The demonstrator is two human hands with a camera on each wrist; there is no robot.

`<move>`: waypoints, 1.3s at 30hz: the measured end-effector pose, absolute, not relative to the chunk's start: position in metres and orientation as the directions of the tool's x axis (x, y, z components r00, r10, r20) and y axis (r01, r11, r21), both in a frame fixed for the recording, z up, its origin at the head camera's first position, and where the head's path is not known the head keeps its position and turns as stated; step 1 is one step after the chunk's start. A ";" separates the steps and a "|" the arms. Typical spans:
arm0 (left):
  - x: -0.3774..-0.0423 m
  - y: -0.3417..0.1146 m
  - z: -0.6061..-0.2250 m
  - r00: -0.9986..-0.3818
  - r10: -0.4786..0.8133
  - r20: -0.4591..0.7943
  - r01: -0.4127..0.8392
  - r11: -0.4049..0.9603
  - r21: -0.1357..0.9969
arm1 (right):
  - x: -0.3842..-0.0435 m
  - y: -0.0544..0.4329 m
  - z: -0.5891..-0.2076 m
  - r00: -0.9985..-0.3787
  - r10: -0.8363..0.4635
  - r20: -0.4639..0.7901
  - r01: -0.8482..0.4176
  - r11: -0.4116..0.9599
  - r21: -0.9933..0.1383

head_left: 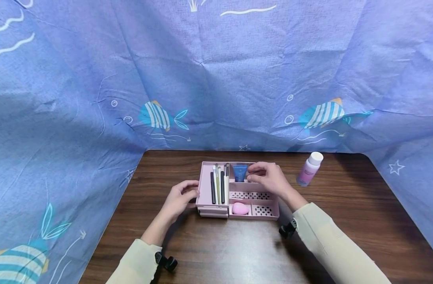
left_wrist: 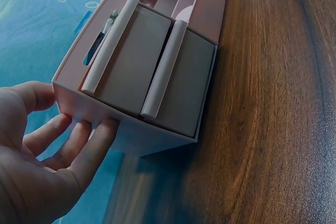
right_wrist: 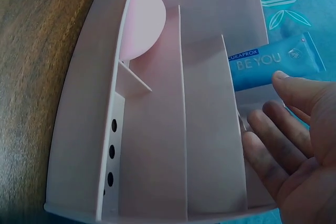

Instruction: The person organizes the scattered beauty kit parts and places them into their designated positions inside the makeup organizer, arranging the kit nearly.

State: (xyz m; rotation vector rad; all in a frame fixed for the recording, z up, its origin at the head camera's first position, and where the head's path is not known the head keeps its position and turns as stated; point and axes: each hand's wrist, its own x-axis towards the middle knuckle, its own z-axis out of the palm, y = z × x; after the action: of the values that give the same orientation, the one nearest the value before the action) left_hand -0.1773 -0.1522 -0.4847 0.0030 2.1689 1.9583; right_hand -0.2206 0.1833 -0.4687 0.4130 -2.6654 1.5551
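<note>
A pink desk organizer [head_left: 205, 185] sits on the table. My left hand [head_left: 177, 200] is at its left side, fingertips touching the side wall and thumb at the edge in the left wrist view. My right hand [head_left: 270, 178] is over the back right compartment with fingers loosely bent. Beside it a blue tube [right_wrist: 262, 64] lettered "BE YOU" stands in that compartment, leaning, with the thumb tip right at its edge. Several makeup brushes [head_left: 218, 185] lie in the left top tray. A pink makeup sponge [head_left: 240, 208] rests in the front compartment.
A pink bottle with a white cap [head_left: 310, 169] stands at the back right of the brown wooden table [head_left: 252, 252]. Two drawers [left_wrist: 128, 56] form the organizer's left front. A blue cloth with fish [head_left: 244, 79] hangs behind the table.
</note>
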 end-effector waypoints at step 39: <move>-0.176 -0.154 -0.485 -0.976 0.148 -0.158 -0.141 0.120 0.983 | -0.188 0.257 -0.472 -0.959 -0.112 0.262 -0.281 0.513 -0.811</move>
State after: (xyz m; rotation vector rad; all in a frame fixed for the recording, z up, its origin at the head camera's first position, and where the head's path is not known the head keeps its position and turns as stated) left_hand -0.1765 -0.1538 -0.4849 0.0063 2.1769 1.9509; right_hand -0.1879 0.2567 -0.4722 0.3377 -2.5753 1.4297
